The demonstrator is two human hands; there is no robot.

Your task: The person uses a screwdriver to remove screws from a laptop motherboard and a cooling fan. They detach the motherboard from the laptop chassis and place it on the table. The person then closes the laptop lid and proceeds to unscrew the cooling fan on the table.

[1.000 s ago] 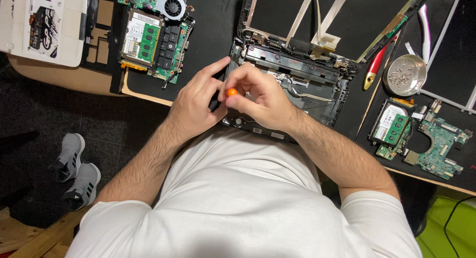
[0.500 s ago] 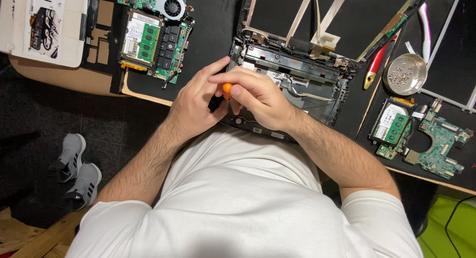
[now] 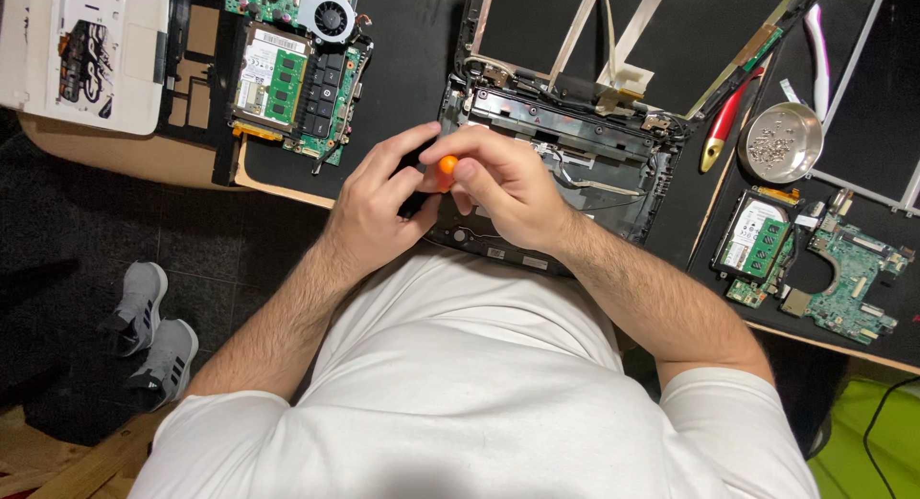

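A dismantled black laptop base (image 3: 585,154) lies at the table's near edge in front of me. Both hands meet over its left front corner. My right hand (image 3: 503,187) is shut on a small screwdriver with an orange cap (image 3: 447,163), the cap showing between thumb and fingers. My left hand (image 3: 383,197) curls against the same tool from the left, fingers closed around its black shaft. The tip is hidden under my hands.
A green circuit board with a fan (image 3: 292,68) lies at the back left beside a white casing (image 3: 86,53). A metal bowl of screws (image 3: 784,144), a red-handled tool (image 3: 724,125) and smaller boards (image 3: 848,274) sit right. Grey shoes (image 3: 149,331) are on the floor.
The hands stay at the same corner of the laptop base. The orange cap has shifted slightly between my fingers, as if the tool is turning.
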